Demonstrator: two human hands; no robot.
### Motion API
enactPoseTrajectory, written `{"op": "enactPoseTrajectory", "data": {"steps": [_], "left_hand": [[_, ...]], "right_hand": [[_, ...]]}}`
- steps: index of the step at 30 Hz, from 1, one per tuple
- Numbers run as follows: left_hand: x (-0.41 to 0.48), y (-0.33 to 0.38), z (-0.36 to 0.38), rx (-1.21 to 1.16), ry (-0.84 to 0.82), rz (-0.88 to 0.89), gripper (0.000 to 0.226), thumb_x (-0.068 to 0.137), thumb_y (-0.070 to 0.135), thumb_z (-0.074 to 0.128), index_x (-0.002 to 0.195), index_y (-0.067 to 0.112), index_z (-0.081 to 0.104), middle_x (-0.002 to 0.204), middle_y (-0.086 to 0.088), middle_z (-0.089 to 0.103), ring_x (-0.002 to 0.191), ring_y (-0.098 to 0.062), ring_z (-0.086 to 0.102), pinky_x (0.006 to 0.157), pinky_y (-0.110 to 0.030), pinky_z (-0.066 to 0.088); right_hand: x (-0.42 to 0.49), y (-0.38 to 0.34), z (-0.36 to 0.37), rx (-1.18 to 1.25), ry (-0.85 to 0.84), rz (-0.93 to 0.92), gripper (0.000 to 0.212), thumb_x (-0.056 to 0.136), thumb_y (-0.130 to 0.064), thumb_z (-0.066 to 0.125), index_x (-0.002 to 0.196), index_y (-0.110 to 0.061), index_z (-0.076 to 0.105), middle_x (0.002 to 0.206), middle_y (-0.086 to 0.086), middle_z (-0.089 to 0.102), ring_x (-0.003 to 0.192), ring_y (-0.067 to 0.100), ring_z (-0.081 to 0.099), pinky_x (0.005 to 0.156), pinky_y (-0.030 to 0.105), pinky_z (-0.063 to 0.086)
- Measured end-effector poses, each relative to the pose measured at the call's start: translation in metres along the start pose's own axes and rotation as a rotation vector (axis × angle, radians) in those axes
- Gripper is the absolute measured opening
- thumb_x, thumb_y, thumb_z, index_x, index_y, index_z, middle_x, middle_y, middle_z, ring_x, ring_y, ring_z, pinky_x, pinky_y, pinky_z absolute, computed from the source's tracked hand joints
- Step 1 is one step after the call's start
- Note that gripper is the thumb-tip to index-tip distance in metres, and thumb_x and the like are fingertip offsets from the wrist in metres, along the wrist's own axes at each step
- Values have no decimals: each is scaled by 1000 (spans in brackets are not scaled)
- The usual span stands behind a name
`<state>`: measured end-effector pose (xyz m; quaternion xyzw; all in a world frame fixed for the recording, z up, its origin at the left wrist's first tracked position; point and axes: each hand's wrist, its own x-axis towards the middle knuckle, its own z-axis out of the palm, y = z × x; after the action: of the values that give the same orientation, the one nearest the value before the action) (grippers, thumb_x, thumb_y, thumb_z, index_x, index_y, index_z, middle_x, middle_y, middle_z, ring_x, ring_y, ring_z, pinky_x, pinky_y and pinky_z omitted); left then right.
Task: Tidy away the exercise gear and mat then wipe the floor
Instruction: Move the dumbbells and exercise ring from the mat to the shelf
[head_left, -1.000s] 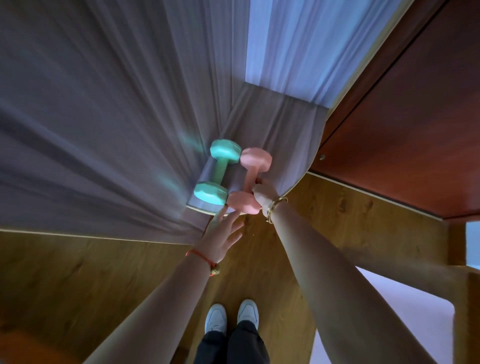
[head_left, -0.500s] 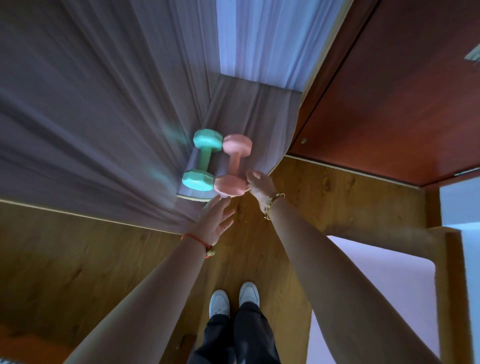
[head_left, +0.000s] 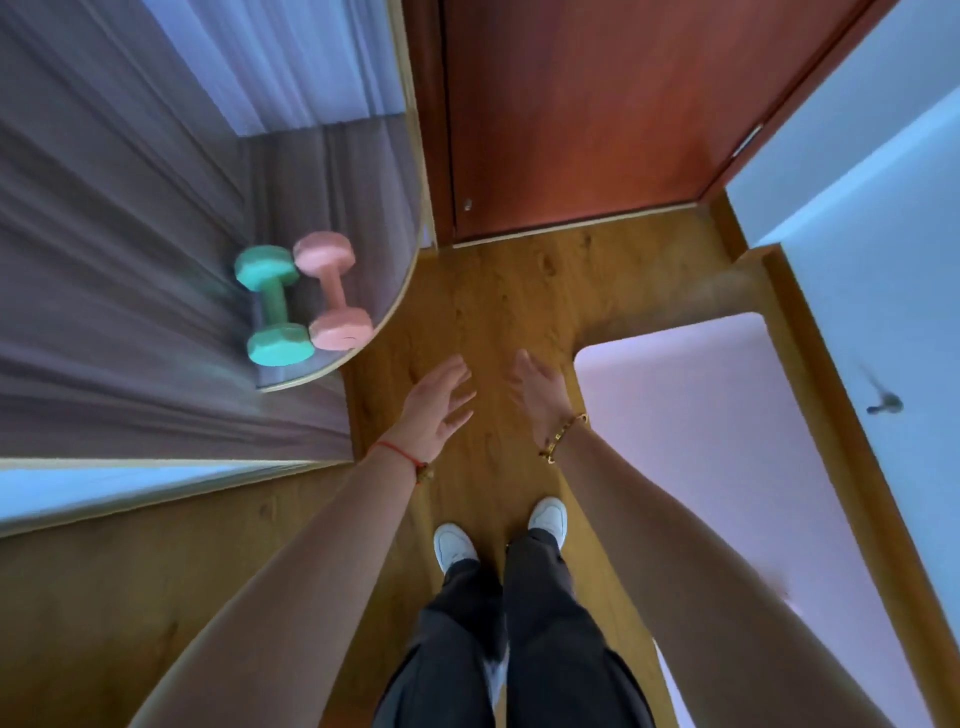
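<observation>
Both hands seen empty, fingers spread: left hand (head_left: 434, 410), right hand (head_left: 540, 389), held above floor (head_left: 493, 291). Mat (head_left: 727, 441) laid flat at 3 o'clock, nearer right hand, long axis 11-to-5. Green dumbbell (head_left: 272, 306) and pink dumbbell (head_left: 335, 293) parked side by side on round ledge (head_left: 387, 249), 10 o'clock.

Open floor (head_left: 519, 291) ahead (curtain (head_left: 130, 260) left, mat (head_left: 701, 441) right).

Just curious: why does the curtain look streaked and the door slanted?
Head view: motion blur streaks the curtain and softens the left hand and right hand; the wide-angle lens tilts the door; the green dumbbell and pink dumbbell look sharper.
</observation>
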<state>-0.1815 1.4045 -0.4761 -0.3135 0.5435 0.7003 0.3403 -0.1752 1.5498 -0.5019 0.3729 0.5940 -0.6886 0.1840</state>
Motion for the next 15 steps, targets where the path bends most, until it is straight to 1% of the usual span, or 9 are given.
{"op": "enactPoseTrajectory", "data": {"steps": [2, 4, 6, 8, 9, 10, 12, 15], "left_hand": [[-3, -10, 19, 97, -51, 14, 37, 103, 31, 53, 139, 23, 52, 139, -2, 57, 126, -22, 55, 109, -44, 44], [-8, -22, 38, 198, -96, 29, 35, 103, 33, 51, 137, 25, 53, 137, 0, 58, 125, -20, 57, 106, -41, 46], [-14, -34, 57, 332, -158, 50, 34, 105, 33, 47, 139, 28, 51, 137, 4, 57, 121, -13, 58, 98, -32, 51], [-21, -47, 77, 473, -231, 81, 35, 107, 29, 43, 142, 31, 47, 139, 10, 55, 118, -4, 57, 86, -18, 54], [-24, -54, 88, 529, -261, 100, 35, 108, 28, 41, 142, 33, 46, 139, 11, 54, 118, -2, 57, 85, -15, 55], [-27, -61, 99, 559, -284, 108, 34, 108, 29, 41, 141, 34, 47, 139, 11, 54, 120, -3, 57, 88, -17, 55], [-29, -76, 123, 586, -325, 101, 31, 106, 37, 43, 136, 35, 51, 139, 9, 57, 125, -9, 57, 99, -26, 51], [-29, -102, 158, 609, -379, 49, 33, 105, 38, 46, 136, 32, 53, 137, 6, 59, 127, -13, 57, 105, -33, 48]], "right_hand": [[-14, 11, -27, 132, 50, 0, 45, 101, -37, 48, 136, -9, 53, 127, 4, 62, 119, 22, 60, 105, 38, 48], [-30, 21, -55, 243, 106, 9, 44, 101, -38, 48, 135, -10, 55, 129, 5, 63, 119, 23, 60, 101, 34, 49], [-48, 32, -84, 383, 178, 19, 43, 101, -37, 47, 133, -10, 57, 128, 6, 64, 117, 23, 61, 98, 32, 49], [-65, 42, -115, 492, 245, 12, 42, 102, -36, 46, 131, -9, 57, 128, 7, 64, 117, 23, 60, 98, 33, 49], [-73, 48, -130, 530, 280, 11, 41, 102, -36, 45, 130, -9, 58, 128, 7, 64, 117, 24, 60, 98, 34, 48], [-81, 53, -145, 558, 318, 14, 40, 103, -36, 44, 129, -10, 58, 127, 6, 63, 118, 24, 58, 101, 36, 47], [-97, 67, -176, 620, 398, 22, 40, 104, -37, 41, 130, -12, 58, 125, 4, 63, 121, 25, 56, 108, 40, 43], [-115, 93, -221, 723, 500, 25, 40, 104, -35, 41, 131, -10, 58, 126, 5, 64, 121, 25, 57, 108, 41, 44]]}}
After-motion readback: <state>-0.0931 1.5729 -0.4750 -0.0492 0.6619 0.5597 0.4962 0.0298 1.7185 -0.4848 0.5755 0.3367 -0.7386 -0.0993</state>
